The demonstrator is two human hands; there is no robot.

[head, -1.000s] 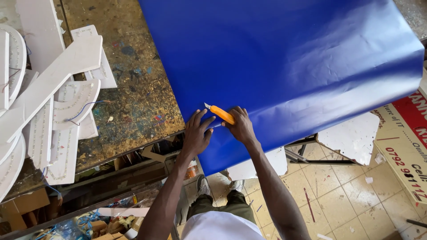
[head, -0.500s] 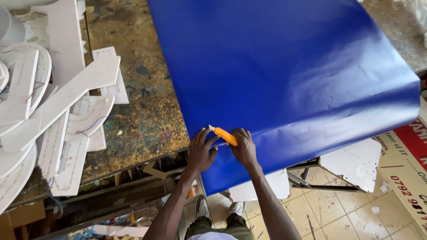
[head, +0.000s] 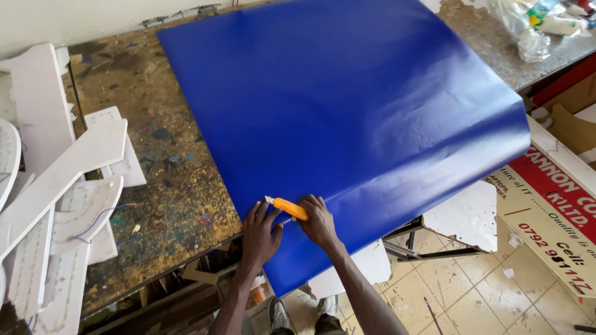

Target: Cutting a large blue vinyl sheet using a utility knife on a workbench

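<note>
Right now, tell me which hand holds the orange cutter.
The right hand grips the orange cutter; the left hand only presses flat on the blue sheet.

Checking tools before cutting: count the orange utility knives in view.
1. The orange plastic utility knife lies on the large blue sheet near the worn table's front edge, between both hands; others may be hidden.

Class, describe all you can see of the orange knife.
The knife is a slim orange utility cutter, apparently plastic, with a short pale tip pointing up-left. It lies low and slanted on the blue sheet near the table's front edge. The right hand grips its rear end; the left hand presses flat on the sheet beside it.
</note>
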